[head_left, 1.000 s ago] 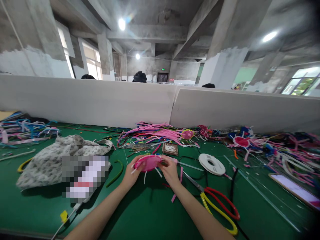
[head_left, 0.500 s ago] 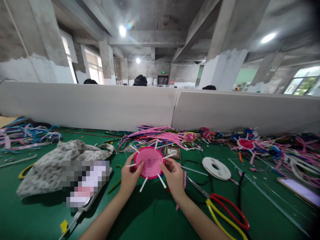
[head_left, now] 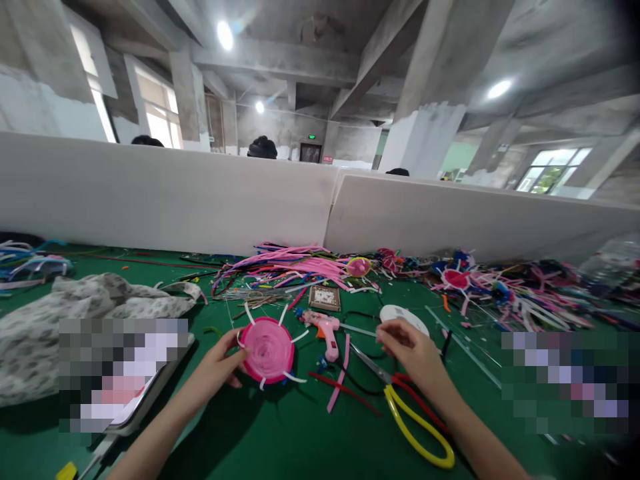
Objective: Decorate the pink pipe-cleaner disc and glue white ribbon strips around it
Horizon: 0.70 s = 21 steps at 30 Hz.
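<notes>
1. Since the earlier frame, the right hand (head_left: 413,347) has left the pink woven disc (head_left: 267,350). It now sits well to the disc's right, just beside the white tape roll (head_left: 400,312).
2. Left hand (head_left: 217,363): fingers closed on the disc's left edge. The disc stands tilted, low over the green table (head_left: 300,440).
3. Right hand: fingers loosely curled; whether they grip anything cannot be told.
4. Pink glue gun (head_left: 325,327): lies between the disc and the right hand.
5. Scissors (head_left: 415,420): yellow and red handles, lying near the right wrist.
6. Small framed card (head_left: 325,298): print too small to read.
</notes>
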Available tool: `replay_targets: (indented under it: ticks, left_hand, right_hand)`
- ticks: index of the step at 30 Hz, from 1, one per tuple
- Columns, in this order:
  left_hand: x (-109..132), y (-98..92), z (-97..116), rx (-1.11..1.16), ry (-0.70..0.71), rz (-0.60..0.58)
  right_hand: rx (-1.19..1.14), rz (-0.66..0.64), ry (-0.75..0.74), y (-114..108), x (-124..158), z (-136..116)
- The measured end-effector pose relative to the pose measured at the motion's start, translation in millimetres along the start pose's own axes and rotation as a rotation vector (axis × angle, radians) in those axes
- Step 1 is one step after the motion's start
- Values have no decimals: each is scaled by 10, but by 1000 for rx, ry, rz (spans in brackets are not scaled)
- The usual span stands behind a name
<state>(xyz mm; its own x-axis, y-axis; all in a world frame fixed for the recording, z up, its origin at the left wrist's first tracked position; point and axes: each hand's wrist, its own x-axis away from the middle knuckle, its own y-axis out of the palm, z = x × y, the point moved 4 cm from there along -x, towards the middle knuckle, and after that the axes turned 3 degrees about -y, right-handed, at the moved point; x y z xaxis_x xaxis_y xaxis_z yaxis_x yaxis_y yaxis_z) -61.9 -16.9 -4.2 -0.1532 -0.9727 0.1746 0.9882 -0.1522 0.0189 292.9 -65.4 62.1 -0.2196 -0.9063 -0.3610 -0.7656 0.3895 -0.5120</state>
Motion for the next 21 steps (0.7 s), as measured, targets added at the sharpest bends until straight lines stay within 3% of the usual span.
replay_targets:
  ticks: [2,4,10,13,17,21]
  left_hand:
    - [68,27,31,2,-39,-14]
    - [84,45,31,-1,-59,-14]
    - [134,-82,51,-113,43,22]
    - [340,-264,264,-133,199,157]
    - [743,-399,552,-143,430,394]
    - [1039,-308,476,-298,619,558]
  right_hand:
    - [114,-6,-15,-92,-70,71]
    - [199,-46,-36,-38,-134,96]
    - [402,-219,-70,550,-229,-4]
    - [516,-211,-65,738,-260,-99]
    - [599,-251,-101,805,-174,-265]
    - [635,-321,-133,723,80,-355]
